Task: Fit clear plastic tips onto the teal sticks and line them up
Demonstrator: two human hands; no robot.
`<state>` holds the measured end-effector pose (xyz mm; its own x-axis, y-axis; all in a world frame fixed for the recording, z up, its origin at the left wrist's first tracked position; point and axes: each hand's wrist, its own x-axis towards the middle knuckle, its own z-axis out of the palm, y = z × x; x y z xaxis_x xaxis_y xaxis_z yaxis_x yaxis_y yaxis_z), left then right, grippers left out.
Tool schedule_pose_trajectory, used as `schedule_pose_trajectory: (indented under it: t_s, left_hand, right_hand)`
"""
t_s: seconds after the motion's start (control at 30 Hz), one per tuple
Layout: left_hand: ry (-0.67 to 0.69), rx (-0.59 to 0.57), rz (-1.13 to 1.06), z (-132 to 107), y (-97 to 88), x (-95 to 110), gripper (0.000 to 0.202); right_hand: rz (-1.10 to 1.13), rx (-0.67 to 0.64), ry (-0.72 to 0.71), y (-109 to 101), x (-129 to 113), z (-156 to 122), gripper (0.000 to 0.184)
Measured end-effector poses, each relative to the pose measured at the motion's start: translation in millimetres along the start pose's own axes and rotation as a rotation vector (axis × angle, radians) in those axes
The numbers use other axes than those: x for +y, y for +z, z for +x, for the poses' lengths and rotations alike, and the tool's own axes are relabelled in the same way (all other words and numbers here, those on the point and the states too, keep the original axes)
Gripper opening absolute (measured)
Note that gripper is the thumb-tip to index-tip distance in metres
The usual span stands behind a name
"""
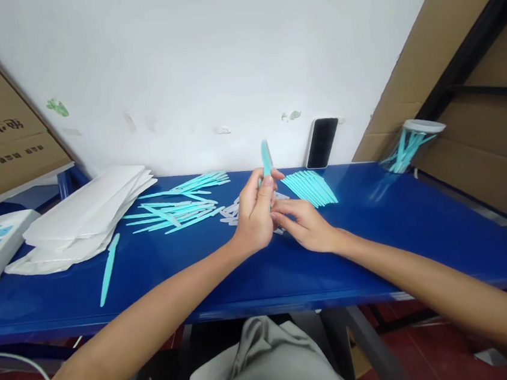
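My left hand (256, 211) is closed round a slim teal eyebrow razor (265, 155), held upright with its tip above the thumb. Close against the left palm, my right hand (305, 224) is pinched shut; what its fingertips hold is hidden. Behind and below both hands lies a pile of small whitish clear pieces (230, 212), perhaps blade covers, partly covered by the hands. To the right, several teal razors (310, 188) lie side by side in a neat row. More razors (172, 213) are strewn loosely to the left.
A single razor (109, 271) lies at the left, beside a stack of white paper bags (86, 213). A white tray (24, 223) with blue labels is at the far left. A phone (322, 142) leans on the wall. A clear lidded jar (412, 146) of razors stands right on the blue table (378, 255).
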<state>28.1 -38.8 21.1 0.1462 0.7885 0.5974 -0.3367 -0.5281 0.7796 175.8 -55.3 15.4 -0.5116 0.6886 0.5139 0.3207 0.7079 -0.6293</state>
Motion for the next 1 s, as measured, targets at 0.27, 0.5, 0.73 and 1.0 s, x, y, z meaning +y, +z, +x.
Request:
schedule_pose_trajectory:
  t_s: [0.27,0.5,0.73,1.0]
  left_hand:
    - [0.093,0.023,0.200,-5.3,-7.8,-9.0,0.041]
    - [0.106,0.061,0.202,-8.0,-5.4,-10.3,0.045]
    - [0.122,0.136,0.105,-0.3,-13.1,-9.6,0.042]
    - [0.107,0.195,0.021,1.9,-9.8,-4.7,0.042]
  right_hand:
    - [0.277,-0.001,0.137,5.2,-4.8,-2.3,0.024]
    - [0.379,-0.088,0.263,4.7,-5.5,-2.7,0.031]
    - [0.382,-0.269,0.290,3.1,-8.5,-2.0,0.033]
    - [0.474,-0.313,0.380,4.5,-12.5,-1.2,0.033]
